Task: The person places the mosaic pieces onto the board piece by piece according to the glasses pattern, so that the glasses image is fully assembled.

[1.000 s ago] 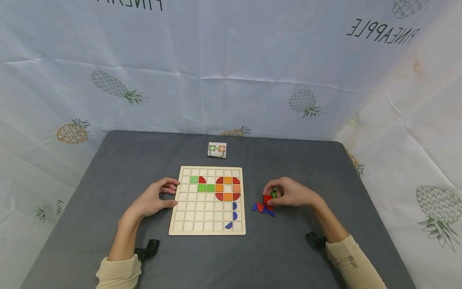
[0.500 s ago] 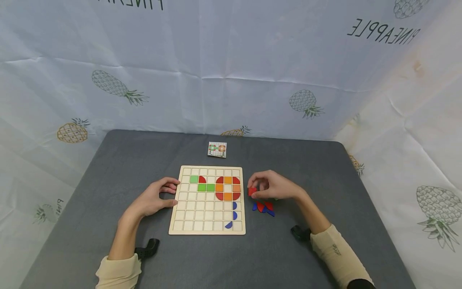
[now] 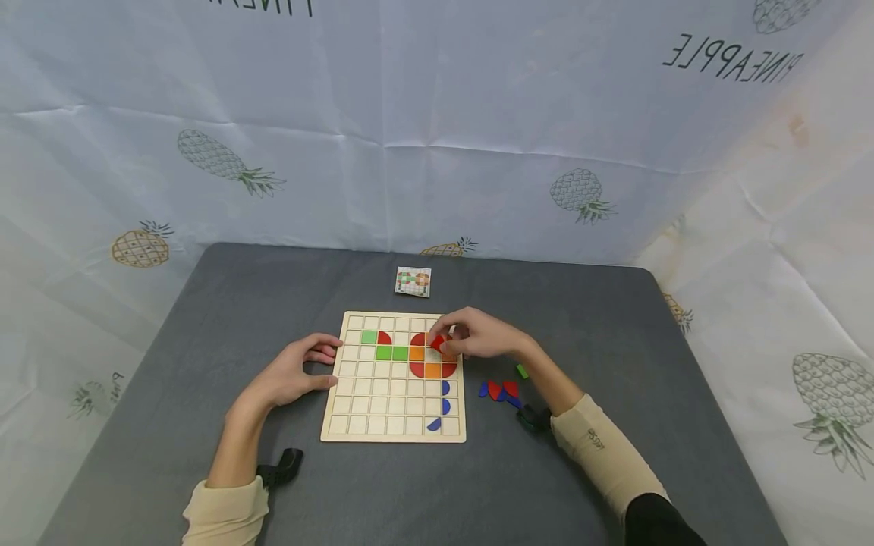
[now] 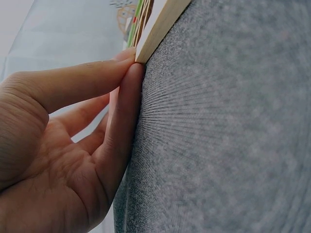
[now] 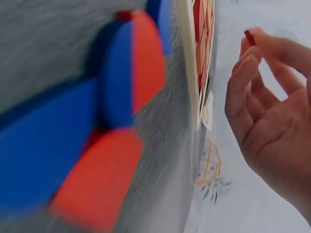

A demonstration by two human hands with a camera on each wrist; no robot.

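Two hands are at work, and only one has moved in the last second. Nearest the person, the left hand (image 3: 290, 377) has stayed put on the grey bench (image 3: 205, 318), thumb and fingertips (image 4: 127, 59) pressed against the left edge of the wooden grid board (image 3: 392, 425), steadying it without wrapping round it. To the right, the small heap of loose red and blue pieces (image 3: 501, 391) and a stray green piece (image 3: 522, 371) now lie uncovered on the bench. A second ago the right hand (image 3: 478, 337) was over that heap; it has since swung left and now hovers over the board's upper right cells, pinching a red piece (image 3: 438, 343) just above the red and orange ring (image 3: 432, 356). That piece looks about to be seated. Farthest off, the pattern card (image 3: 413, 281) lies unmoved beyond the board.
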